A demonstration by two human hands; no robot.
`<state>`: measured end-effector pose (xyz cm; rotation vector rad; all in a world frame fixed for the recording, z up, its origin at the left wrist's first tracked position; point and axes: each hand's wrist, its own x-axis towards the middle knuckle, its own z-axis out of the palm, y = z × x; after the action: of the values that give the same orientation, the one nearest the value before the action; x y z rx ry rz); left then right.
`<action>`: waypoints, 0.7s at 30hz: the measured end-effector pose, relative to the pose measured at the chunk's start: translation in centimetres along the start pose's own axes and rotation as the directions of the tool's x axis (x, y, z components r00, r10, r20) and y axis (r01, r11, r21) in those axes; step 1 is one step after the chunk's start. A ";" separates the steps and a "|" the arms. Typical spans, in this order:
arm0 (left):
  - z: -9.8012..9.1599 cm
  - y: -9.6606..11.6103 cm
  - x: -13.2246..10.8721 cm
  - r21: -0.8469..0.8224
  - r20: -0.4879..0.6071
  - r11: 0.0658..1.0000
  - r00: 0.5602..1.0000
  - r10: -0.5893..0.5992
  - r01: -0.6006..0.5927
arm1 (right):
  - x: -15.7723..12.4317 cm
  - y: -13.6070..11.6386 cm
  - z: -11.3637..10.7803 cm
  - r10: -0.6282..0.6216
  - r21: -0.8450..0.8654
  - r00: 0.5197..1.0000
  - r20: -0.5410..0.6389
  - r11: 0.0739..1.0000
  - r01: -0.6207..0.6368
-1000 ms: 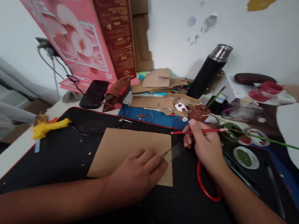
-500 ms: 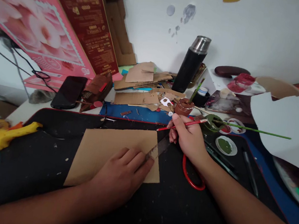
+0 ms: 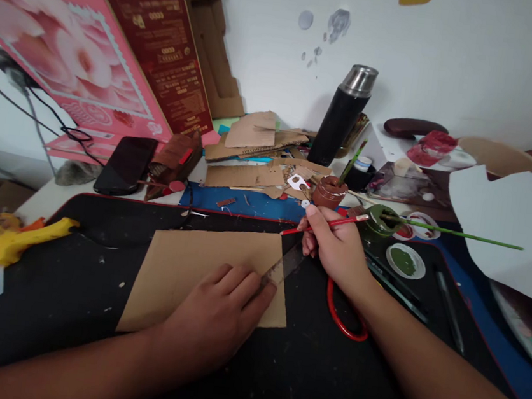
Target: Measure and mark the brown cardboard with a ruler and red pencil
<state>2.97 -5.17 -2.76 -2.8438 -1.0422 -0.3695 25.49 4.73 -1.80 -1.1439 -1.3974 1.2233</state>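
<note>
A flat piece of cardboard (image 3: 192, 255) lies on the black mat (image 3: 87, 294). My left hand (image 3: 219, 316) rests on its right half, fingers closed on a clear ruler (image 3: 277, 271). The ruler slants up and right past the cardboard's edge, its far end close to my right hand (image 3: 337, 246). Between my right thumb and fingers is a red pencil (image 3: 344, 221), tip pointing left near the cardboard's upper right corner. Under my right wrist sits a red loop handle (image 3: 340, 326), probably of scissors, partly hidden by the arm.
Left lies a yellow glue gun (image 3: 30, 243), with a phone (image 3: 126, 164) behind it. Cardboard scraps (image 3: 244, 174), a black thermos (image 3: 339, 121), a brown paint jar (image 3: 329, 192) and a green paint jar (image 3: 383, 220) line the back. Pens (image 3: 449, 313) and a lid with green paint (image 3: 406, 260) lie right.
The whole view has shifted very slightly. Both hands keep their places on the ruler and the pencil.
</note>
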 end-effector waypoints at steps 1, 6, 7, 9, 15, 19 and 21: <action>0.0 0.0 0.0 0.000 -0.001 1.000 1.000 -0.001 0.001 | 0.0 0.0 0.0 -0.002 0.002 1.000 0.003 1.000 0.002; -0.1 0.0 0.1 -0.003 -0.018 1.000 1.000 -0.003 0.002 | 0.0 0.1 0.0 -0.012 -0.002 1.000 0.003 1.000 0.012; 0.0 0.0 0.1 -0.004 -0.020 1.000 1.000 -0.001 0.000 | 0.0 0.1 0.0 -0.011 -0.004 1.000 0.003 1.000 0.011; 0.0 0.0 0.1 -0.007 -0.023 1.000 1.000 0.004 -0.004 | 0.0 0.0 0.0 -0.010 -0.011 1.000 0.003 1.000 0.010; 0.1 -0.1 0.0 -0.006 -0.024 1.000 1.000 0.006 -0.006 | 0.0 0.0 0.0 -0.007 -0.033 1.000 0.013 0.999 0.007; 0.2 -0.1 0.0 -0.006 -0.027 1.000 1.000 0.005 -0.005 | 0.0 0.0 0.0 -0.009 -0.051 1.000 0.020 0.999 0.010; 0.3 0.0 -0.1 -0.007 -0.030 1.000 1.000 0.003 -0.004 | 0.0 0.0 0.0 -0.002 -0.056 1.000 0.019 0.998 0.003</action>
<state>2.95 -5.13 -3.05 -2.8364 -1.0323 -0.4154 25.47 4.76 -1.82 -1.1716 -1.4547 1.2024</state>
